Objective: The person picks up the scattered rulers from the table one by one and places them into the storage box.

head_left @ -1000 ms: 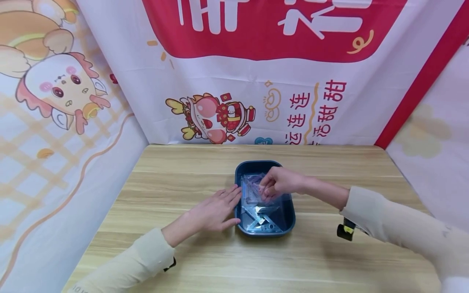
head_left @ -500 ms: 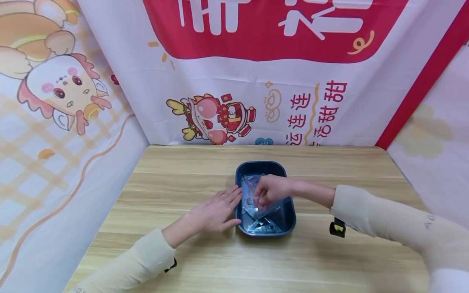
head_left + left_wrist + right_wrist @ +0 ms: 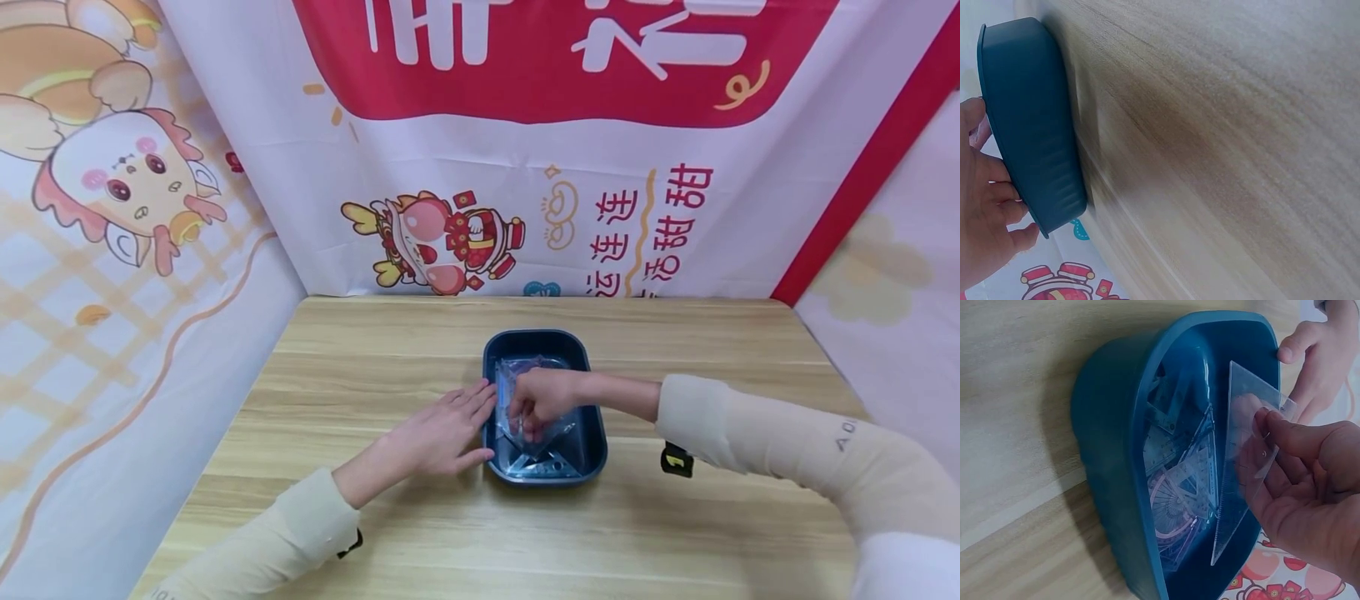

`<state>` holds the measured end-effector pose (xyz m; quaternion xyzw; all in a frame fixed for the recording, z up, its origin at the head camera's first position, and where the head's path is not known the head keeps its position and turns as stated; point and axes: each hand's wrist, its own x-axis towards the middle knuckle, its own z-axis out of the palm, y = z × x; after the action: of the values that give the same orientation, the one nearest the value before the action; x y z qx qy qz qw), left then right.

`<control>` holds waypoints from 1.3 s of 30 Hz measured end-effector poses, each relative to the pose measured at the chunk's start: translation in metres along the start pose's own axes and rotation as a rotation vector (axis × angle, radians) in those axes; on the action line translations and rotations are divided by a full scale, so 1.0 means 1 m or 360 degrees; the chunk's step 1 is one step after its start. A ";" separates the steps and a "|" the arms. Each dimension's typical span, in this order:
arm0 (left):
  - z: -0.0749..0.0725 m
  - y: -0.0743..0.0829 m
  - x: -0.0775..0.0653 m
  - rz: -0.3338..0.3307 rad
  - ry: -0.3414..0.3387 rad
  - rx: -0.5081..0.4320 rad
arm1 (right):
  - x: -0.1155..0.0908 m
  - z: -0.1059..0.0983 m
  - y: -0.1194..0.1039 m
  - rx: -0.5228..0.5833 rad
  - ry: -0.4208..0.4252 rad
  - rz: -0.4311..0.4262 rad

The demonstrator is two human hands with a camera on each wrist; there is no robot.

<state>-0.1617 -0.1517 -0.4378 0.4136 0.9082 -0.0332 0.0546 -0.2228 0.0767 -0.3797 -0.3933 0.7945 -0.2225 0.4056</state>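
My right hand (image 3: 543,396) pinches a clear plastic set square (image 3: 1235,487) between thumb and fingers, over the blue bin (image 3: 1110,425). Below it in the right wrist view lie a round pinkish protractor (image 3: 1169,509) and several other clear drawing pieces, including a smaller set square (image 3: 1194,494). My left hand (image 3: 438,429) rests against the bin's left side, fingers extended. Its fingertips touch the rim, as the left wrist view shows along the outer wall of the bin (image 3: 1029,100). In the head view my right hand covers part of the contents.
The bin stands on a wood-grain table (image 3: 375,350). Behind the table hangs a white and red printed cloth (image 3: 450,150), and another printed cloth (image 3: 127,333) hangs at the left.
My right hand has moved left and toward the near end of the bin, low over its contents. My left hand and the bin stay in place.
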 end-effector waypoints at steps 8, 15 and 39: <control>-0.001 0.000 -0.001 -0.0011 -0.0001 0.0004 | 0.003 -0.002 0.000 -0.0010 -0.0032 0.0033; 0.000 0.001 0.000 0.0008 0.0004 0.0017 | 0.033 0.000 0.047 -0.0094 -0.0164 -0.0009; -0.004 -0.006 0.006 0.0020 -0.0029 -0.0131 | -0.012 -0.018 0.015 -0.0446 0.0525 -0.0155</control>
<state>-0.1699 -0.1507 -0.4348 0.4163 0.9057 0.0008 0.0800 -0.2402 0.0960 -0.3742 -0.4418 0.8534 -0.1907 0.2003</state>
